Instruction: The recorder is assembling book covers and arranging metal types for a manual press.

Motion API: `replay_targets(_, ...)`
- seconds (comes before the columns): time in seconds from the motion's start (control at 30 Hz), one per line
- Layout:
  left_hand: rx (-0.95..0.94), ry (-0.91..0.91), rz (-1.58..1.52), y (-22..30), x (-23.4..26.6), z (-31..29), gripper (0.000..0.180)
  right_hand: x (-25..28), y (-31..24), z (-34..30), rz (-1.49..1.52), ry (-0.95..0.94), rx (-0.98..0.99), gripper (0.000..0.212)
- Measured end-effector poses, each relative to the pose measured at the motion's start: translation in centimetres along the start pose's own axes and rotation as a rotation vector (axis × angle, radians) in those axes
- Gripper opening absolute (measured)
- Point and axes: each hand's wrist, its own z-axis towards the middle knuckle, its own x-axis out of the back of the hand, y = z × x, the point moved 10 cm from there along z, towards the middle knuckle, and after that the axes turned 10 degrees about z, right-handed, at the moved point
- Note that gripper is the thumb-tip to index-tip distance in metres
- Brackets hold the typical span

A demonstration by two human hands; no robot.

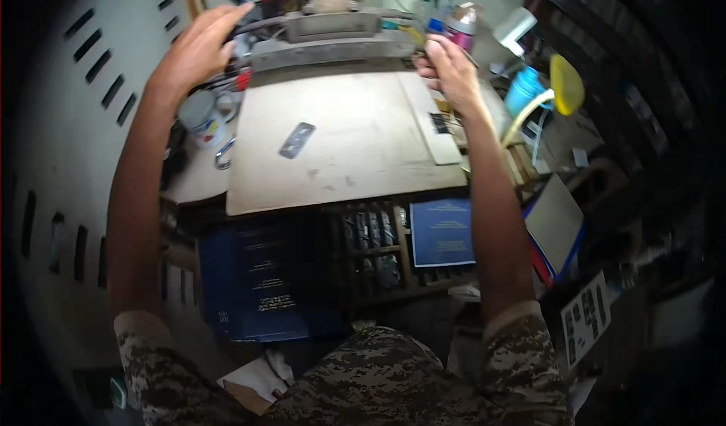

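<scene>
Here sits a grey press (333, 54), twelve o'clock, likely heavy, best held by its side bar (265, 24); left hand (193, 54), ten o'clock, unclenched; right hand (454, 72), one o'clock, curled, contents unclear.

Pale board (363, 123), one, flat before a grey metal machine (333, 48); small grey plate (297, 140) lying on it. Left hand (195, 51), fingers extended, near machine's left end. Right hand (451, 70), fingers curled, near right end; grip unclear. White cup (201, 117), left. Light-blue bottle (522, 91), right.
</scene>
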Motion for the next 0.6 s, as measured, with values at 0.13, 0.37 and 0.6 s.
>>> replay_targets(0.13,0.093,-0.005,0.079,-0.1,2.4,2.2,0.072,-1.5,-0.2,0.2,0.057,0.057,0.007,0.047)
replay_targets(0.37,0.110,0.077,0.021,1.3,3.0,1.4,0.072,-0.8,-0.1,-0.3,0.049,0.044,-0.028,0.050)
replay_targets(0.6,0.077,0.185,0.088,0.4,2.8,1.6,0.067,-0.9,-0.1,-0.1,0.039,0.065,-0.011,0.048)
